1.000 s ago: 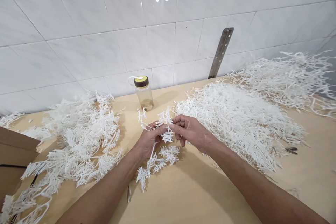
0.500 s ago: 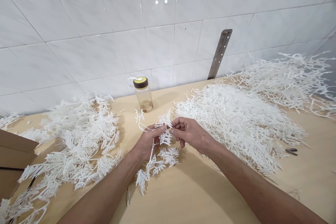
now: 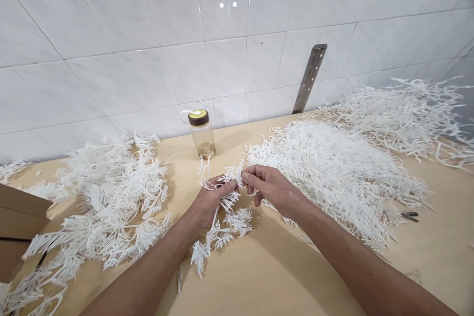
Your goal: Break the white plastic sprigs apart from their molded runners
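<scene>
My left hand (image 3: pixel 211 202) and my right hand (image 3: pixel 268 186) meet over the middle of the wooden table (image 3: pixel 266 276). Both pinch one white plastic branch sprig (image 3: pixel 220 229), which hangs down from the left hand and fans out on the table. The right thumb and forefinger are closed on the sprig's upper tip, next to the left fingertips. A large heap of white plastic sprigs (image 3: pixel 333 168) lies just right of my hands. Another heap of branched sprigs (image 3: pixel 107 207) lies to the left.
A clear bottle with a dark lid (image 3: pixel 202 133) stands at the tiled wall behind my hands. A metal bracket (image 3: pixel 310 78) leans on the wall. A cardboard box (image 3: pixel 18 227) sits at the left edge. A small dark tool (image 3: pixel 409 216) lies at the right.
The sprig's top has turned a little in my fingers and my right fingertips have shifted slightly up and right. The arms stay in place.
</scene>
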`<state>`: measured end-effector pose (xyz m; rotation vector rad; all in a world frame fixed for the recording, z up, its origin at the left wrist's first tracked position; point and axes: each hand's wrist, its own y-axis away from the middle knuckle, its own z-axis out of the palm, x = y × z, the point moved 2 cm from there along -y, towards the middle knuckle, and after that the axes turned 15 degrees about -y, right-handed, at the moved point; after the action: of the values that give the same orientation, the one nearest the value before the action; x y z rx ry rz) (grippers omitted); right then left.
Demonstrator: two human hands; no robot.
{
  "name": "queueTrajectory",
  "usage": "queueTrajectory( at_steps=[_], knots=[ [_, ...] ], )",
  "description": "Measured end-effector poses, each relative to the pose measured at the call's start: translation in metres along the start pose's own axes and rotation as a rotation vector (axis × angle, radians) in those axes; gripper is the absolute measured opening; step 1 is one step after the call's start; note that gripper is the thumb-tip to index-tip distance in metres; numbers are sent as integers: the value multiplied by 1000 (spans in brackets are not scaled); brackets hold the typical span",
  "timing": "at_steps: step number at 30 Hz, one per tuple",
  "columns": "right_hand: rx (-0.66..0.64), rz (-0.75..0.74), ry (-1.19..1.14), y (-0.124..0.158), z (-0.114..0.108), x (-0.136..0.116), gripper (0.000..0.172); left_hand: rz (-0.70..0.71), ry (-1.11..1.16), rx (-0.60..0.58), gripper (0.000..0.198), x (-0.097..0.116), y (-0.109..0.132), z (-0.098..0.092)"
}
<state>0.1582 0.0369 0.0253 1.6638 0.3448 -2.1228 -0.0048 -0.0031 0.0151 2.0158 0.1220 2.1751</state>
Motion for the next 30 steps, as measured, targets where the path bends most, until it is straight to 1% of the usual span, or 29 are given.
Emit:
queueTrajectory(
  at_steps=[5,7,13,16,19,25,30],
  knots=[
    [57,-3,18,-2,-1,1,34,-7,15,-74,30,0,1,2],
    [65,-2,26,-2,0,-1,31,4,34,-77,31,-1,1,2],
    [76,9,69,0,2,-4,25,-7,26,-13,28,-4,0,0],
    [75,-15,67,0,2,-4,23,-1,12,27,29,-5,-2,0],
    [56,-31,63,1,2,-3,24,6,46,54,29,-4,-3,1],
    [2,-48,57,2,1,-3,27,18,61,47,32,-3,-2,2],
    [15,-37,12,1,-1,-2,20,-25,70,54,28,-5,-4,-1]
  ],
)
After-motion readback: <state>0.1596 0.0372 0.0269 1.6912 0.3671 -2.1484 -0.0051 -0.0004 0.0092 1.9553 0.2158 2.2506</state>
